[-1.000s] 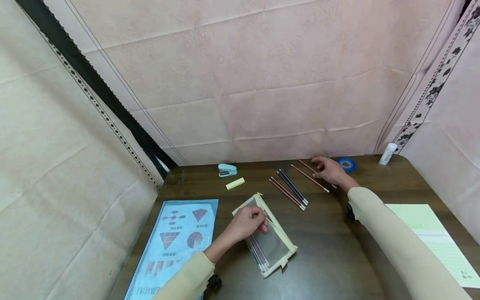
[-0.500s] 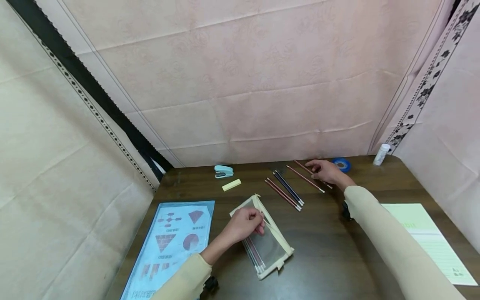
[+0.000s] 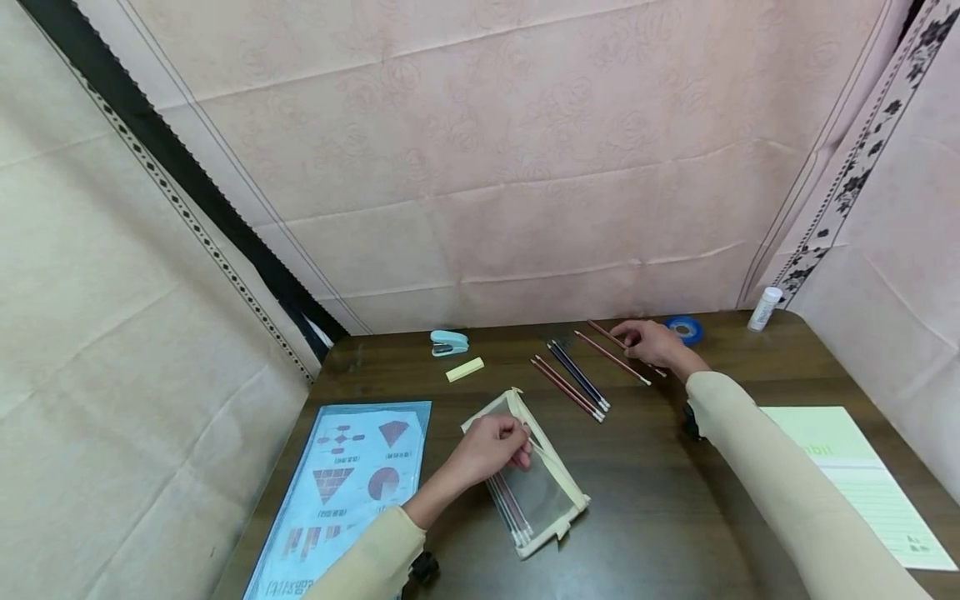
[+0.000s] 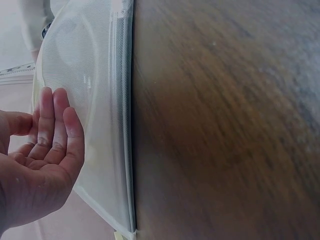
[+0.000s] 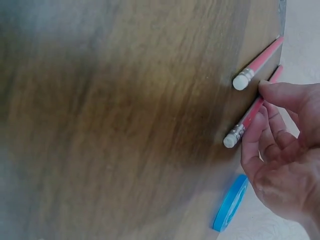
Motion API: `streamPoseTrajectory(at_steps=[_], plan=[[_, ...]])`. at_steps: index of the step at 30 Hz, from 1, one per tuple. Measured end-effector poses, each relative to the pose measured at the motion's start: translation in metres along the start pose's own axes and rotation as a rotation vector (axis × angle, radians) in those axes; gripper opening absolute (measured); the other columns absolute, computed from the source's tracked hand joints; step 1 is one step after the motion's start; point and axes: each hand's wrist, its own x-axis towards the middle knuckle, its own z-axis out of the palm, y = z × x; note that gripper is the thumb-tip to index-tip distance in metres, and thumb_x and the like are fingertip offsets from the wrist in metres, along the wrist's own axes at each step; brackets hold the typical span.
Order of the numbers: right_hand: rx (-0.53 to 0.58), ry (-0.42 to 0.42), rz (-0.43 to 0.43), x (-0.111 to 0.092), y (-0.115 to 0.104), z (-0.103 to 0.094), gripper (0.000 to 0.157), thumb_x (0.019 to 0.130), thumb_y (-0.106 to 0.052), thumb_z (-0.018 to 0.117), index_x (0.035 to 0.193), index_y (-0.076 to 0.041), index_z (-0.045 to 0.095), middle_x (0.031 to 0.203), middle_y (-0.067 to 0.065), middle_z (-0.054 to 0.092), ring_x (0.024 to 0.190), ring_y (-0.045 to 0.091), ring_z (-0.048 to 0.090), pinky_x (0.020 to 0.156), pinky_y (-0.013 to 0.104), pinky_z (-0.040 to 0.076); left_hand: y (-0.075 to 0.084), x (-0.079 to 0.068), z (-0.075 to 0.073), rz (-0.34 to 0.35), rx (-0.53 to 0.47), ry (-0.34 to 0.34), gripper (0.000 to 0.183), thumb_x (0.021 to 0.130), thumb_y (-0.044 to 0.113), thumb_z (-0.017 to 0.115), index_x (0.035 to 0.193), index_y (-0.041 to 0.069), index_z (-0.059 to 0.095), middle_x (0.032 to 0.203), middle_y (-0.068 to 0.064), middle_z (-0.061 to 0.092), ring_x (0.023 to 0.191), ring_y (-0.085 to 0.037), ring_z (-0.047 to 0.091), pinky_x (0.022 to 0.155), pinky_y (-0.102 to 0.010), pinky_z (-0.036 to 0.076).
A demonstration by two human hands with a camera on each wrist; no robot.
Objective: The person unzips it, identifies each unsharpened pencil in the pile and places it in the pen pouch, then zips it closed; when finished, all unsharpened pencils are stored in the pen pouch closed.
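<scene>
My left hand (image 3: 489,448) pinches the upper edge of a mesh pencil case (image 3: 551,496) with cream trim, thumb and forefinger together, other fingers bent loosely in front of the mesh (image 4: 100,130). Several pencils (image 3: 510,507) show through its left side. At the back of the table, my right hand (image 3: 651,343) grips a red pencil (image 5: 254,111) between thumb and fingers; its white eraser end points back toward the near side. Beside it lies another red pencil (image 5: 264,56). Two red pencils (image 3: 567,388) and some dark blue pencils (image 3: 579,377) lie between the hands.
A light blue stapler (image 3: 449,342) and a pale yellow strip (image 3: 465,370) lie at the back left. Blue tape (image 3: 684,330) and a white bottle (image 3: 764,309) are at the back right. A blue printed folder (image 3: 352,492) lies left, a green-white notepad (image 3: 862,483) right.
My right fingers have closed in from above the red pencil to pinch it. The left hand stays at the case; the head view has shifted slightly.
</scene>
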Motion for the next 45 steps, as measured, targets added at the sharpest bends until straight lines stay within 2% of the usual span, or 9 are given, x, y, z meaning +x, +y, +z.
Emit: streamPoseTrajectory(at_steps=[14,19,29,36,45], plan=[[-0.109,0.045,0.026,-0.0045,-0.0033,0.0061,0.036,0.092,-0.013,0.061,0.126,-0.022,0.059,0.101,0.006,0.063,0.079,0.022,0.056,0.062,0.031,0.042,-0.0022,-0.0015,0.0004,-0.006,0.010,0.000,0.025,0.098,0.029,0.054,0.083,0.016,0.068,0.075,0.001,0.071,0.069,-0.014,0.070,0.066,-0.030,0.059],[-0.145,0.061,0.023,-0.0040,-0.0036,0.0087,0.036,0.092,-0.015,0.061,0.127,-0.023,0.059,0.103,0.006,0.065,0.081,0.022,0.059,0.060,0.030,0.044,-0.0025,-0.0027,-0.0004,-0.030,0.020,0.003,0.025,0.098,0.030,0.054,0.082,0.017,0.068,0.075,0.001,0.071,0.069,-0.013,0.069,0.068,-0.030,0.059],[-0.139,0.076,0.029,-0.0064,-0.0037,0.0072,0.036,0.093,-0.015,0.058,0.128,-0.023,0.057,0.104,0.007,0.065,0.078,0.022,0.059,0.056,0.030,0.042,-0.0010,-0.0025,-0.0027,-0.041,0.031,0.007,0.025,0.098,0.032,0.053,0.083,0.020,0.068,0.076,0.002,0.071,0.070,-0.013,0.069,0.068,-0.029,0.058],[-0.165,0.081,0.048,-0.0045,-0.0049,0.0088,0.036,0.092,-0.015,0.058,0.127,-0.024,0.057,0.105,0.007,0.066,0.080,0.022,0.059,0.059,0.031,0.043,-0.0016,-0.0026,-0.0035,-0.043,0.031,0.006,0.025,0.098,0.031,0.053,0.083,0.019,0.068,0.076,0.003,0.071,0.070,-0.012,0.070,0.070,-0.033,0.059],[-0.187,0.096,0.025,-0.0048,-0.0049,0.0097,0.036,0.092,-0.014,0.057,0.127,-0.022,0.058,0.104,0.009,0.066,0.076,0.022,0.059,0.053,0.030,0.044,0.0003,-0.0036,-0.0046,-0.034,0.034,-0.002,0.026,0.099,0.031,0.053,0.082,0.019,0.068,0.076,0.002,0.071,0.071,-0.013,0.070,0.070,-0.032,0.058]])
